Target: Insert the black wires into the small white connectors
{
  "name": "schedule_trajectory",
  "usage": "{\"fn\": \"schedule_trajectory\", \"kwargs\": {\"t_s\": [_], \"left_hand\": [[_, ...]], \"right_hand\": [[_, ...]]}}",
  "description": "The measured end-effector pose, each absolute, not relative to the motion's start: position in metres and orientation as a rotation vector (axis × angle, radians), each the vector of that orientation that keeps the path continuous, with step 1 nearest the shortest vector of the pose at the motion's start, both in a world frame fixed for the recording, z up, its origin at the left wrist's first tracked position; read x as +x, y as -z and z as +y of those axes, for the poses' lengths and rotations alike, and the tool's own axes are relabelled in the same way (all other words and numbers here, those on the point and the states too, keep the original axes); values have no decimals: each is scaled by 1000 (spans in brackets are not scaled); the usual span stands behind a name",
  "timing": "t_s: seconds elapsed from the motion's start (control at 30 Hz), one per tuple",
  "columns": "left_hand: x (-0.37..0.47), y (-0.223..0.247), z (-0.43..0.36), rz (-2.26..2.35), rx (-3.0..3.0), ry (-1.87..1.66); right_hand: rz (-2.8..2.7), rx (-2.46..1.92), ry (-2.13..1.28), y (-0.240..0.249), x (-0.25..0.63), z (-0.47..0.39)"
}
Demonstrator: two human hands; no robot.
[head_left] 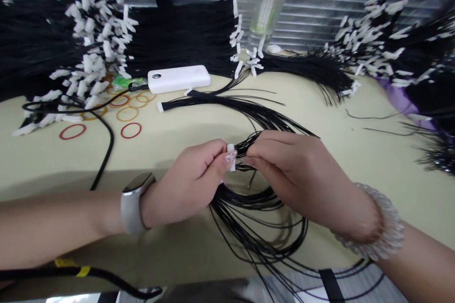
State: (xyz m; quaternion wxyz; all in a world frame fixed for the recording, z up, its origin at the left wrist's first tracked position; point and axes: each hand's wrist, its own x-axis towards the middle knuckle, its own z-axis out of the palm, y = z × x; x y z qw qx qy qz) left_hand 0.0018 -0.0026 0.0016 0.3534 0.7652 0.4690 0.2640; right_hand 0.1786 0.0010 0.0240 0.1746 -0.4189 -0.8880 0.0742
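Observation:
Between thumb and fingers my left hand (197,175) grips a small white connector (231,157) with black wires running out of its right side. Close beside it, my right hand (295,170) pinches at the black wires near the connector; the exact wire between its fingertips is hard to make out. A loose loop of black wires (263,241) hangs below both hands toward the table's front edge. Just beyond the hands lie wire bundles (227,100) with white connectors at their left ends.
A white power bank (179,79) with a black cable lies at the back, near rubber bands (131,130). Behind it are stacked black wires (181,33). A bottle (268,12) stands by the blinds. More connector-ended wires (377,38) are piled at right.

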Motion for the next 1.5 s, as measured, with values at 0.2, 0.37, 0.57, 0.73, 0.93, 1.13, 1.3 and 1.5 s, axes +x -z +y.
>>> {"fn": "schedule_trajectory", "kwargs": {"t_s": [0.2,0.37,0.57,0.73,0.93,1.13,1.3,1.5], "left_hand": [[2,-3,-4,1205,1979,-684],[1,-2,-5,1183,1940,-696],[0,-3,-5,1185,1923,-693],[-1,-1,-5,1195,1880,-710],[0,1,-1,1259,1803,-747],[1,1,5,1375,1703,-784],[2,2,6,1410,1646,-817],[1,1,5,1450,1691,-839]], "right_hand": [[-2444,-1145,-185,-17,174,-2],[-2399,-1104,-287,-18,170,-1],[-2368,-1202,-585,-32,186,12],[-2420,-1314,-597,-30,202,20],[-2373,-1266,-308,-32,201,15],[-2353,-1241,-318,-54,204,-9],[-2680,-1146,-777,-38,197,-21],[-2630,-1184,-847,-12,172,-13]]}}
